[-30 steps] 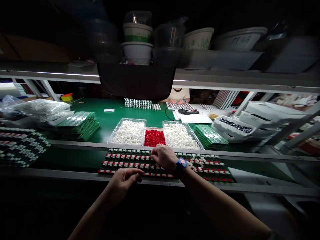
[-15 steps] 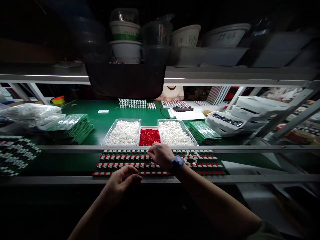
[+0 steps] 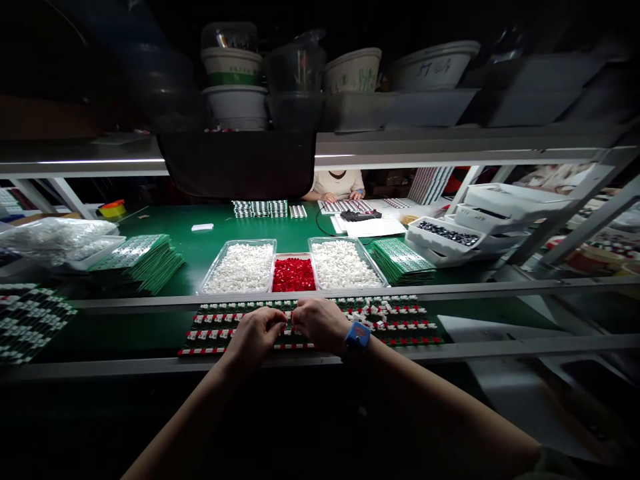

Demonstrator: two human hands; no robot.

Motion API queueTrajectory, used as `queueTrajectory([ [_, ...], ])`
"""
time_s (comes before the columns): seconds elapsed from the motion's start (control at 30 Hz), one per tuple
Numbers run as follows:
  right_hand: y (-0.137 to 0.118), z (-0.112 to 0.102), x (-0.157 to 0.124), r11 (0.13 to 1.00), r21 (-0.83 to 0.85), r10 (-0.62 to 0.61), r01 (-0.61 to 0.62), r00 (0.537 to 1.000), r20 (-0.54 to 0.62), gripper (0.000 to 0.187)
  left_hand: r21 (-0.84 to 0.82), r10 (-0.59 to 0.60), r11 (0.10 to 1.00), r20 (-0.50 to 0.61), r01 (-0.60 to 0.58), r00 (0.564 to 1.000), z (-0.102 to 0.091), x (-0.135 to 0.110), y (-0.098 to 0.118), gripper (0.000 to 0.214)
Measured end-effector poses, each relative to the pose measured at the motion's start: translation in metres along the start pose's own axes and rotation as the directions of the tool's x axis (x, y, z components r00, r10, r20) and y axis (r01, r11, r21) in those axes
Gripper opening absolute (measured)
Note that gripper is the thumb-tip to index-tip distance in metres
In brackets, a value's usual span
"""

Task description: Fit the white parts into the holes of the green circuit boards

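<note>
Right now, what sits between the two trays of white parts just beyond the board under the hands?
In the head view, a narrower tray of red parts sits between the left white-parts tray and the right white-parts tray.

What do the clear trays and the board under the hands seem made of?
Trays: seemingly clear glossy plastic; the white and red pieces show through their walls. Board: likely green circuit laminate, dull finish, with rows of red and white parts on it.

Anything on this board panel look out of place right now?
Yes: just right of the right hand, a few white connectors lie loose and askew across the board panel, breaking its otherwise straight red-and-white rows.
</note>
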State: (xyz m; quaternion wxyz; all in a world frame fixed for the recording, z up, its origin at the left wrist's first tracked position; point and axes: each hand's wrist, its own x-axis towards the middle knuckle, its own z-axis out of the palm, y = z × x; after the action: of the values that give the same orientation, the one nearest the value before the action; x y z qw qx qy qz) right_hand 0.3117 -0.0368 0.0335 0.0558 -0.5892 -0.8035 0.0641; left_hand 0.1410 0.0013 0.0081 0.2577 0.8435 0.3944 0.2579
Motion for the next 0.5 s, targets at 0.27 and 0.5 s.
queueTrajectory([
  [0.27, 0.024, 0.005, 0.000, 0.921, 0.383, 0.007, 0.068, 0.982, -0.189, 0.007, 0.220, 0.044, 0.973, 0.098, -0.065, 0.994, 0.003, 0.007, 0.006, 0.015],
  [0.5, 0.028, 0.007, -0.009, 0.819, 0.574, 0.091, 0.027, 0.980, -0.176, 0.011, 0.321, 0.070, 0.939, 0.172, -0.123, 0.983, 0.004, 0.012, 0.010, 0.015],
])
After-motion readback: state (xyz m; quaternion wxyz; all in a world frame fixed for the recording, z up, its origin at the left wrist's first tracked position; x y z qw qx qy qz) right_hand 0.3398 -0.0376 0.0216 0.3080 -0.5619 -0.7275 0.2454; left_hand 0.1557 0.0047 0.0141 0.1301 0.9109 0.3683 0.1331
